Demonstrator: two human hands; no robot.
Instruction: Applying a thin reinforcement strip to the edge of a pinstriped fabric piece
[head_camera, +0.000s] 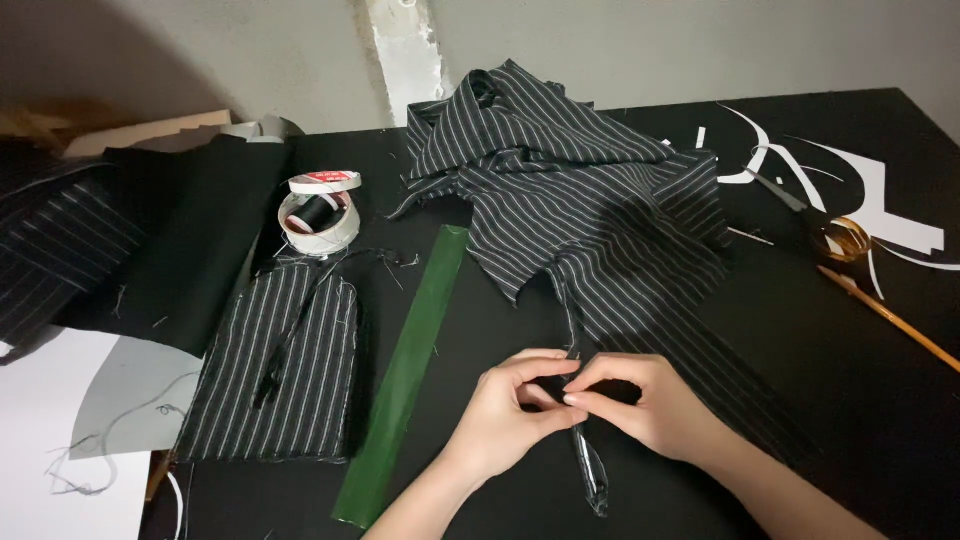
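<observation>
On the black table (800, 330), front centre:
Strip: narrow pinstriped fabric strip (583, 440), trailing from the striped cloth heap (580, 190).
Left hand (510, 405): fingertips pinched on the strip.
Right hand (650, 400): pinching it too.
Handling: looks soft, light, floppy; best held by its edges.
Nearby: green ruler (405, 370).

A small round white container (318, 222) holding black thread is sitting left of the striped cloth, its white lid (325, 183) bearing a red label.
</observation>
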